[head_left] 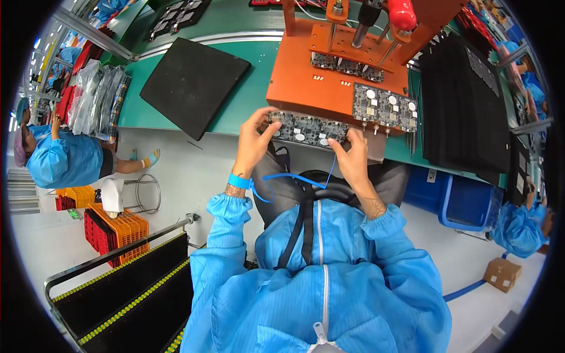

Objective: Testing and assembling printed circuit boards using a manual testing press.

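Hands hold a long, flat circuit board (309,130) at the near edge of the big orange press (329,82). The board is dark and bumpy, with little round white dots. The left hand (254,143) curls its fingers shut on the board's left end. The right hand (352,156) pinches the right end. Another dark board (385,107) lies on the press, just past the right hand. A soft black square pad (193,84) lies left of the press.
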### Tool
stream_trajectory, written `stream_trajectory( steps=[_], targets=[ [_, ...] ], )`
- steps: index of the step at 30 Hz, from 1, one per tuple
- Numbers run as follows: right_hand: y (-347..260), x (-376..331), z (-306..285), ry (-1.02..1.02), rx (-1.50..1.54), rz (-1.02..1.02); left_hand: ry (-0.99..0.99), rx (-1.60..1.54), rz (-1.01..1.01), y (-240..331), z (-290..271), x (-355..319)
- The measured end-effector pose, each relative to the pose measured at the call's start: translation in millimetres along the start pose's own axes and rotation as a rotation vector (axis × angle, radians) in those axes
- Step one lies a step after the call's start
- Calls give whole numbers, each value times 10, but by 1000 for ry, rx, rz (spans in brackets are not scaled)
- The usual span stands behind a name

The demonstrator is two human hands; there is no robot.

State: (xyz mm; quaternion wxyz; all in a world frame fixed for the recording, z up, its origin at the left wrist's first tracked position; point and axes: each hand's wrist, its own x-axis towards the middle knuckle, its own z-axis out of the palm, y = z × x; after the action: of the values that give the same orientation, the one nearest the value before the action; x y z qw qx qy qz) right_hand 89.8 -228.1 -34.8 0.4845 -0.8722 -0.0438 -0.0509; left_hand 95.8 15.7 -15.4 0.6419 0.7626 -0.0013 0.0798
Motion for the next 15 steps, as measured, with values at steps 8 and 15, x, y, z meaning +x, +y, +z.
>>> stream_trajectory(
  steps=[8,15],
  targets=[
    [-40,58,20,75,-127,-215,6,128,-16,-216,-131,-13],
    [10,17,26,62,-40,-385,136,142,105,-217,-90,-184]
  ],
)
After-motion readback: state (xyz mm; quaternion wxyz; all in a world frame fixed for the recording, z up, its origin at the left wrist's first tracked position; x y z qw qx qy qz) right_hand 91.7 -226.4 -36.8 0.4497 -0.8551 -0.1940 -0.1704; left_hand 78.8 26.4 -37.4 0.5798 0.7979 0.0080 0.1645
